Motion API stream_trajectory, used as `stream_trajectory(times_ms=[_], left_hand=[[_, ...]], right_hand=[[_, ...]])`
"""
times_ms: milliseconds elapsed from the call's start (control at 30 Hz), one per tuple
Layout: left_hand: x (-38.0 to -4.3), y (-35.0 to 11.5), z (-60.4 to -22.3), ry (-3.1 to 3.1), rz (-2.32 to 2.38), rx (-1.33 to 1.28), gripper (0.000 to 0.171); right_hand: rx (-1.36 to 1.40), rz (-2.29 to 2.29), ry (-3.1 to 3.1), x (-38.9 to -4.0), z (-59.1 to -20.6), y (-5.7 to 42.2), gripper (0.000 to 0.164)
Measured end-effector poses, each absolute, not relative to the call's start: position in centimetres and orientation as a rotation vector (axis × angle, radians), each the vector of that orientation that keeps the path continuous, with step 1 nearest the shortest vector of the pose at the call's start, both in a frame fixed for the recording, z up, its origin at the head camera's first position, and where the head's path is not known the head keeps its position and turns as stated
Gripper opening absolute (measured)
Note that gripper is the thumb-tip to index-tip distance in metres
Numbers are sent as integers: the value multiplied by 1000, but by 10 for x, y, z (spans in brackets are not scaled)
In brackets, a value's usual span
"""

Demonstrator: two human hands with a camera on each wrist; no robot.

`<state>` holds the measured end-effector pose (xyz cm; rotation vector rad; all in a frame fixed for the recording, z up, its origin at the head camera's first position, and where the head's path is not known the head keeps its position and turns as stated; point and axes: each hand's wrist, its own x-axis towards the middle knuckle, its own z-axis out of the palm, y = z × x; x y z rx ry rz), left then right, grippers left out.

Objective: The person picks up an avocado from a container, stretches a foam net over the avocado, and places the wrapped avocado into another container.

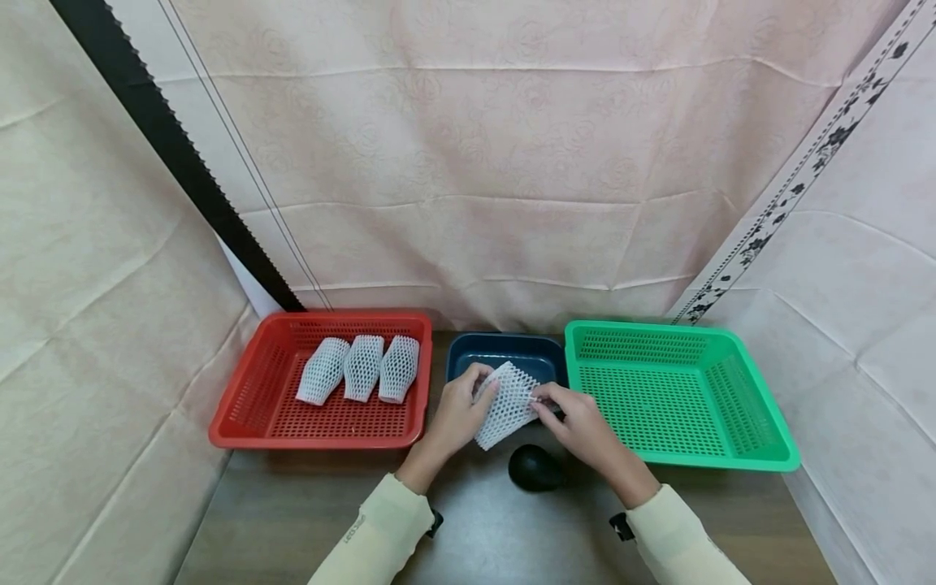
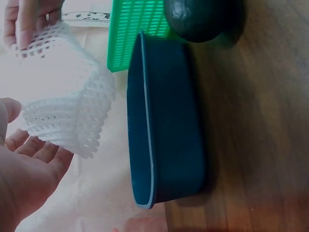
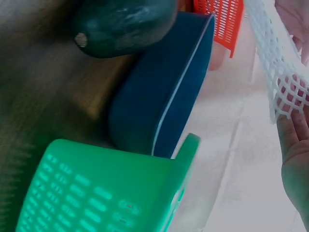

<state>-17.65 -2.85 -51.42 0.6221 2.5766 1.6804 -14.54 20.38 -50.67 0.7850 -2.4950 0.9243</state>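
A white foam fruit net [image 1: 508, 405] is held up between both hands above the table. My left hand [image 1: 462, 406] grips its left edge, thumb on one side and fingers on the other. On the opposite edge, my right hand [image 1: 579, 421] pinches the mesh. The left wrist view shows the net [image 2: 72, 96] spread wide at its mouth, with nothing visible inside. Below the hands, a dark green avocado [image 1: 536, 468] lies on the table; its pale stem end [image 3: 81, 39] shows in the right wrist view.
A red basket [image 1: 322, 439] on the left holds three white foam nets [image 1: 363, 368] in a row. Behind the hands stands a dark blue tray [image 1: 504, 344], beside a green basket [image 1: 680, 463] on the right. Fabric curtains [image 1: 475, 162] enclose the back and sides.
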Motion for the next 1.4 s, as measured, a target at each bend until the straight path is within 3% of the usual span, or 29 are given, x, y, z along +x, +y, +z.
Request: stream_trajectory(times_ms=[300,600,833,1400], left_hand=[[-171,-26,-525,2427,1713,611,43],[-163,-16,-527,2467,1556,591,79],[-161,-11,-529,2581,1447,622,76],[-160,-28,-527,2838,1312,569,75]], right_hand=[[800,907,-2443,-148,-501,200,21],[796,933,-2417,-146,-495,196,21],[803,905,-2407,-143,-495,193,24],[581,878,-2644,-123,-517,198,68]])
